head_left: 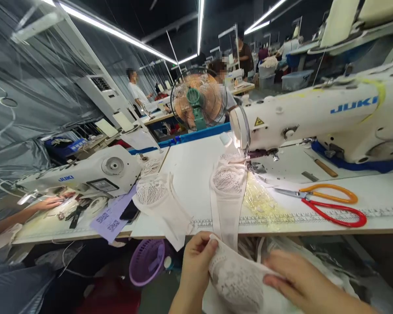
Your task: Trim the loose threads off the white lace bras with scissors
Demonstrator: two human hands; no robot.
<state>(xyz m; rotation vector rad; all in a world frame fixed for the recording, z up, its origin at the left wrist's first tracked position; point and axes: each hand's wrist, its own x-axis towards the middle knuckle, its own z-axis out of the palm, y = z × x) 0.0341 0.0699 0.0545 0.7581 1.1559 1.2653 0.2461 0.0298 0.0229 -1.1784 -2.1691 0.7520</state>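
Below the table's front edge I hold a pale lace bra piece [237,277] stretched between both hands. My left hand [198,257] pinches its upper left corner between thumb and fingers. On the other side, my right hand [291,277], slightly blurred, grips the right edge. A second lace bra cup [228,179] lies under the needle area of the near sewing machine [301,111], its band hanging over the table edge. Another lace bra piece [153,194] rests on the table to the left.
Scissors with orange and red handles [336,205] lie right of the needle, near a wooden-handled tool [325,167]. A purple basket [147,264] stands below. At left, a co-worker's hand [54,201] is at another sewing machine [85,172]. A fan [198,100] stands behind.
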